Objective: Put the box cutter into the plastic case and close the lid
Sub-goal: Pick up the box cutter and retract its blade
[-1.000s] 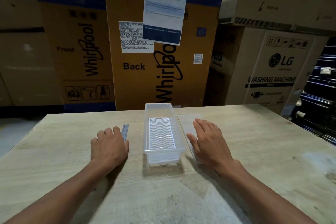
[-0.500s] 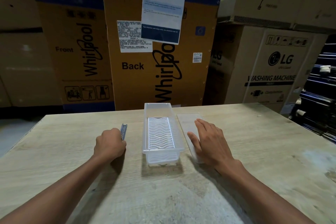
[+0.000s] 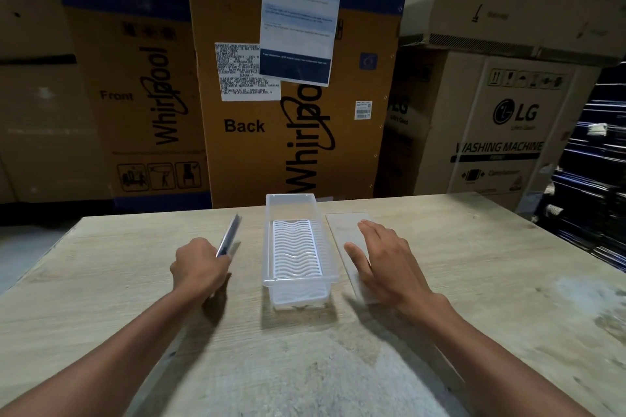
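A clear plastic case [image 3: 271, 240] stands open in the middle of the wooden table [image 3: 474, 281], with a white wavy grid insert in its bottom. My left hand [image 3: 198, 266] is left of the case, closed around the silver-blue box cutter [image 3: 228, 235], whose far end is raised off the table. The flat clear lid [image 3: 345, 227] lies on the table right of the case. My right hand [image 3: 389, 261] rests flat on the lid with its fingers spread.
Tall Whirlpool cardboard boxes [image 3: 288, 112] stand right behind the table's far edge. LG washing machine boxes [image 3: 508, 125] are stacked at the back right. Dark stacked goods [image 3: 596, 179] sit at the far right. Grey floor [image 3: 20, 247] shows past the table's left edge.
My left hand has closed on the box cutter and lifted its far end off the table. My right hand has stayed flat on the lid.
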Motion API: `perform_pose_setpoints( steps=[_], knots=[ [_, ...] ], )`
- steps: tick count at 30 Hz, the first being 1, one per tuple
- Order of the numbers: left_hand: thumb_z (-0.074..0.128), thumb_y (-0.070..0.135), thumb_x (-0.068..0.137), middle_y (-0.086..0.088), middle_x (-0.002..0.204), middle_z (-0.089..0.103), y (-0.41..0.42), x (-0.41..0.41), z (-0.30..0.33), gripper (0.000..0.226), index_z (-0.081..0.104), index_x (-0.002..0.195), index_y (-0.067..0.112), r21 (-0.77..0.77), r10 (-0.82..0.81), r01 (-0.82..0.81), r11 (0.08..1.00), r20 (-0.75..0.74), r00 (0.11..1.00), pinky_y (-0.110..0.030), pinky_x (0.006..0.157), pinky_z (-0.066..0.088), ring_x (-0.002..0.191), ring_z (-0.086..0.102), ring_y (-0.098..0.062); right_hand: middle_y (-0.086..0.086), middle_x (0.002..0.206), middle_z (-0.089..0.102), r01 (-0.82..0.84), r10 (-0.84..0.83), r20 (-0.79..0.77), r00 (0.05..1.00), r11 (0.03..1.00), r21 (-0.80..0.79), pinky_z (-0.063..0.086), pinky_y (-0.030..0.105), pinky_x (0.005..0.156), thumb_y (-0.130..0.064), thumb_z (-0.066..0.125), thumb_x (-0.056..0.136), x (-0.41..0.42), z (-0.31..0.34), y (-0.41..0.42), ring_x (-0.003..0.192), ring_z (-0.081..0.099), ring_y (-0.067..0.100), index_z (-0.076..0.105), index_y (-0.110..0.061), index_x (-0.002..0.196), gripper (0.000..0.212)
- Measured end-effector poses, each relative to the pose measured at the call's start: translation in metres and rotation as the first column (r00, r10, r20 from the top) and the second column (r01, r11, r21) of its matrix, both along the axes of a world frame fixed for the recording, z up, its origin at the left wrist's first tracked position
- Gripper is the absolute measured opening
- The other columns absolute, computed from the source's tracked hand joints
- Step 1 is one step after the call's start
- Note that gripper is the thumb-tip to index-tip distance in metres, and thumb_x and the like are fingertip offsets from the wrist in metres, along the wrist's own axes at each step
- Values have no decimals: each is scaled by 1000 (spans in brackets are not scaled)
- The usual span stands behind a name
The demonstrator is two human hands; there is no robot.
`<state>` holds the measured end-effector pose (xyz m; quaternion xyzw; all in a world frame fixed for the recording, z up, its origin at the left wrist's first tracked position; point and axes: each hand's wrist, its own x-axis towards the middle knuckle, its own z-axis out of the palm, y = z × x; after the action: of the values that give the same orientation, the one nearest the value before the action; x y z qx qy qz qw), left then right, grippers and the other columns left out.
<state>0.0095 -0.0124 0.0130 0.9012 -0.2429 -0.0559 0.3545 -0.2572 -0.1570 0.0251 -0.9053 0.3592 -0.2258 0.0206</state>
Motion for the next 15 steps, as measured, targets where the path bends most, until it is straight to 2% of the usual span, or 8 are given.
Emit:
perform_pose_setpoints(
  steps=[3, 6, 8, 10, 12, 15],
  knots=[
    [74, 26, 89, -7, 83, 67, 4, -15, 4, 21, 69, 97, 8, -304, -14, -9, 952, -75, 997, -39, 64, 55, 75, 63, -23, 10, 151, 52, -40, 34, 146, 989, 999, 36, 38, 42, 110, -51, 39, 103, 3, 8, 9, 136, 48, 26, 46, -10, 147, 60],
    [71, 24, 91, -4, 85, 66, 3, -45, 23, 15, 66, 98, 12, -503, -144, 104, 858, -42, 989, -32, 63, 50, 78, 62, -21, 6, 141, 61, -129, 78, 358, 930, 984, 120, 46, 39, 104, -40, 51, 103, 12, 21, 22, 126, 56, 21, 57, -12, 138, 46],
    [70, 26, 91, -1, 86, 66, 0, -67, 38, 15, 66, 97, 13, -565, -215, 169, 808, -15, 976, -30, 65, 52, 78, 63, -18, -5, 127, 68, -267, 63, 491, 869, 895, 358, 50, 31, 94, -35, 55, 102, 19, 35, 33, 114, 63, 11, 66, -18, 126, 32],
    [70, 29, 91, -2, 86, 68, -3, -86, 48, 14, 66, 94, 16, -599, -291, 218, 771, -27, 956, -35, 68, 58, 79, 67, -19, -9, 117, 72, -422, 46, 571, 819, 723, 547, 52, 29, 91, -34, 54, 103, 26, 45, 43, 108, 67, 9, 69, -28, 113, 19],
    [70, 32, 91, -7, 84, 69, -5, -101, 51, 16, 65, 90, 16, -614, -361, 258, 746, -48, 931, -41, 68, 61, 77, 68, -23, -3, 118, 74, -493, 17, 625, 781, 631, 599, 54, 36, 95, -35, 52, 104, 32, 48, 47, 111, 69, 13, 67, -25, 119, 23],
    [69, 37, 90, -10, 80, 68, -4, -116, 52, 24, 64, 87, 14, -601, -408, 301, 740, -47, 912, -44, 65, 59, 70, 64, -22, 0, 115, 76, -572, -21, 698, 716, 554, 605, 56, 42, 97, -29, 53, 104, 39, 53, 49, 108, 71, 16, 65, -20, 126, 26]
  ],
)
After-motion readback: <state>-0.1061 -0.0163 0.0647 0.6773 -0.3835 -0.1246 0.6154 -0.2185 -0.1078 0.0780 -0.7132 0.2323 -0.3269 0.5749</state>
